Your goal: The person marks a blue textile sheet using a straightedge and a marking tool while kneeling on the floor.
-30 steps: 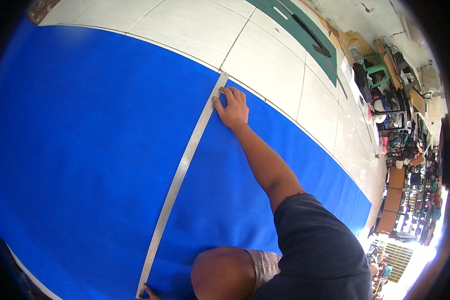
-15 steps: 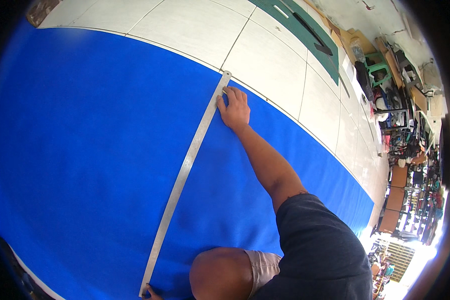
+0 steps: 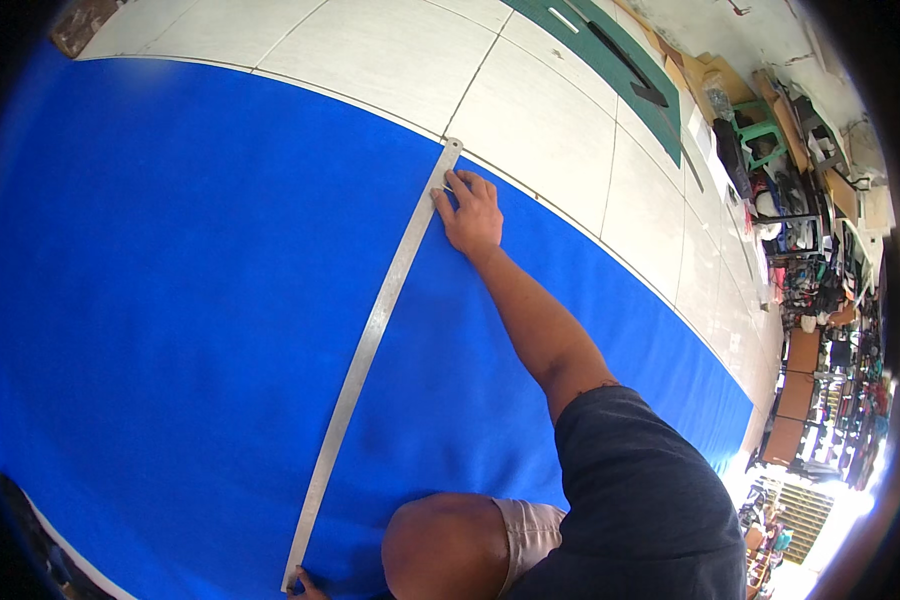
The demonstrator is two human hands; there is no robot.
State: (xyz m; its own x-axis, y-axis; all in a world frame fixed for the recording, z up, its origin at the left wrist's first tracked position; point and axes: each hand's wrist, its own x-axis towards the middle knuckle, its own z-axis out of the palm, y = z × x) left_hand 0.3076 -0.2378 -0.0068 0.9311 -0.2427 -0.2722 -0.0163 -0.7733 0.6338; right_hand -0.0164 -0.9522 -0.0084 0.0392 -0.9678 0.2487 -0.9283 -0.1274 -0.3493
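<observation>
A long metal ruler (image 3: pixel 370 335) lies slantwise across a big sheet of blue fabric (image 3: pixel 170 280) spread on the floor. My right hand (image 3: pixel 473 215) is stretched out to the ruler's far end, near the fabric's far edge, with bent fingertips pressing on the ruler's right side. Something small and pale shows at those fingertips; what it is stays unclear. My left hand (image 3: pixel 305 585) barely shows at the lower edge, fingers on the ruler's near end. My knee (image 3: pixel 450 545) and dark sleeve (image 3: pixel 640 500) cover the fabric at the bottom.
Pale floor tiles (image 3: pixel 530 110) lie beyond the fabric. A green cutting mat (image 3: pixel 610 60) lies further back. A green stool (image 3: pixel 760 135), boxes and crowded shelves of goods (image 3: pixel 830 340) line the right side.
The ruler's far end has shifted slightly toward the fabric's far edge, and my right hand has stayed with it. Little else differs.
</observation>
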